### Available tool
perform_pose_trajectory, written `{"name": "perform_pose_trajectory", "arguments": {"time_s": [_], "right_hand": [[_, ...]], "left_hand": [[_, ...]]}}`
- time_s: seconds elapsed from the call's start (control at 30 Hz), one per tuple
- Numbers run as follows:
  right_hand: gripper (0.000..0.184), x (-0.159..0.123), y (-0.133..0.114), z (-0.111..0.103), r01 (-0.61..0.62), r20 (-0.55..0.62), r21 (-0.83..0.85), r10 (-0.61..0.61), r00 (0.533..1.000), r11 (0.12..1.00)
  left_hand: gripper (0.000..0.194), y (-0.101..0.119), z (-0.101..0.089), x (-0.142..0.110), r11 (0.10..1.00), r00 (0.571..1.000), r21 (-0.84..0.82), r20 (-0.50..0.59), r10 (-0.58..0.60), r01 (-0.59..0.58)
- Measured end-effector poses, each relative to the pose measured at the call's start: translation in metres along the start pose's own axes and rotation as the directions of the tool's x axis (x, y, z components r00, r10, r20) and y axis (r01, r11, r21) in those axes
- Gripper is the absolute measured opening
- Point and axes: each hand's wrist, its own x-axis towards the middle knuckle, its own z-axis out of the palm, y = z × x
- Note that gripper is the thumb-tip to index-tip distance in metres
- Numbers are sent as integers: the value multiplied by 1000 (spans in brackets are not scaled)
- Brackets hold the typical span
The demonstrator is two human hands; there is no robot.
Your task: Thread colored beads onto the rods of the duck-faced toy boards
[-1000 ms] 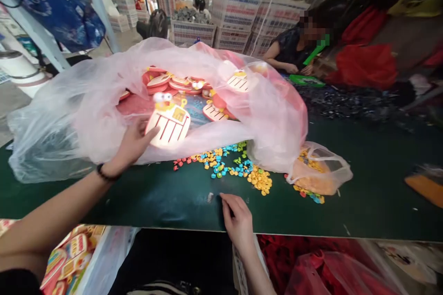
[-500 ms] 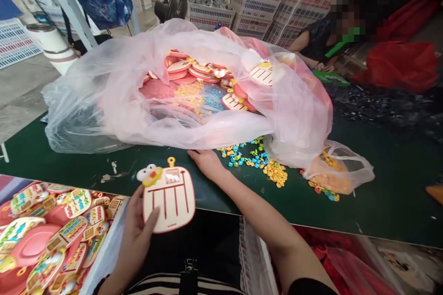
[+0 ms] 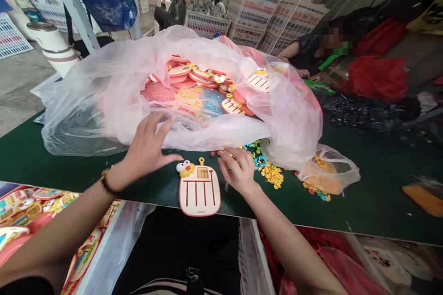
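A cream toy board [image 3: 200, 191] with red slots, a yellow cartoon face with googly eyes and a small yellow loop lies flat on the green table [image 3: 377, 198], near its front edge. My left hand [image 3: 147, 146] is open, fingers spread, just above the edge of a large clear plastic bag [image 3: 83, 120]. My right hand [image 3: 238, 170] rests beside the board with its fingers curled over scattered small coloured plastic pieces [image 3: 256, 159]. Whether those fingers hold a piece is hidden. Similar boards [image 3: 180, 71] lie heaped inside the bag.
A pile of yellow pieces [image 3: 272, 176] and a mesh bag of orange pieces [image 3: 323, 179] sit to the right. Printed boards [image 3: 31, 207] lie below the table's left front edge. A seated person [image 3: 304, 53] works beyond the table, before stacked plastic crates [image 3: 252, 14].
The board has left my left hand and now lies flat on the table. My left hand has moved up to the bag edge, and my right hand has moved onto the small pieces.
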Motion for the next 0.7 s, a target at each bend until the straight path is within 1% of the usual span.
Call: {"name": "perform_pose_trajectory", "arguments": {"time_s": [0.03, 0.07, 0.1, 0.13, 0.17, 0.2, 0.23, 0.27, 0.3, 0.33, 0.37, 0.4, 0.47, 0.5, 0.57, 0.6, 0.63, 0.67, 0.7], "right_hand": [[37, 6, -3, 1, 37, -26, -35, -38, 999, 999], [41, 14, -4, 3, 70, -6, -51, -70, 997, 996], [44, 23, -5, 8, 94, 48, -44, -92, 995, 995], [47, 31, -5, 15, 106, 120, -17, -103, 987, 994], [48, 39, -5, 22, 104, 187, 25, -107, 977, 994], [49, 46, -4, 30, 83, 241, 74, -98, 965, 994], [51, 51, -2, 38, 44, 280, 123, -78, 957, 991], [52, 55, -1, 46, -6, 307, 168, -47, 951, 986], [53, 58, 1, 53, -54, 326, 204, -16, 945, 977], [54, 62, 4, 60, -92, 342, 227, 9, 940, 970], [54, 65, 6, 66, -120, 355, 240, 28, 934, 963], [54, 69, 9, 72, -139, 369, 253, 37, 929, 957], [52, 82, 15, 84, -171, 389, 310, 39, 921, 935], [50, 90, 18, 89, -200, 392, 364, 45, 919, 910], [44, 108, 24, 97, -281, 368, 495, 95, 925, 822], [41, 117, 27, 100, -310, 317, 536, 153, 936, 785], [39, 126, 30, 100, -320, 232, 544, 227, 946, 775], [38, 134, 33, 100, -317, 128, 511, 294, 947, 799], [39, 141, 37, 98, -307, 27, 432, 328, 944, 848]], "left_hand": [[109, -12, 8, 21, 998, 995, 34, 92, 48, -51], [118, -24, 17, 42, 995, 976, 71, 213, 48, -65], [123, -36, 27, 60, 993, 942, 108, 336, 15, -54], [124, -48, 37, 77, 989, 890, 135, 457, -11, -57], [120, -59, 44, 91, 987, 837, 143, 547, -16, -74], [109, -69, 50, 102, 985, 797, 134, 604, 4, -107], [94, -77, 52, 111, 984, 779, 128, 627, 20, -127], [75, -85, 53, 118, 981, 776, 126, 629, 34, -145], [55, -91, 52, 123, 979, 789, 134, 612, 42, -155], [37, -95, 50, 128, 976, 813, 155, 581, 38, -156], [26, -99, 47, 132, 971, 841, 183, 540, 32, -154], [25, -101, 43, 136, 965, 871, 213, 490, 28, -151], [34, -104, 37, 144, 950, 924, 273, 380, 38, -151], [37, -105, 35, 149, 942, 942, 296, 330, 56, -159], [40, -107, 33, 158, 925, 962, 328, 251, 110, -192], [41, -108, 34, 162, 917, 964, 337, 223, 141, -212], [42, -110, 35, 165, 910, 964, 342, 202, 173, -235], [42, -113, 36, 167, 903, 961, 344, 187, 204, -259], [42, -115, 38, 168, 896, 957, 343, 177, 232, -281]]}}
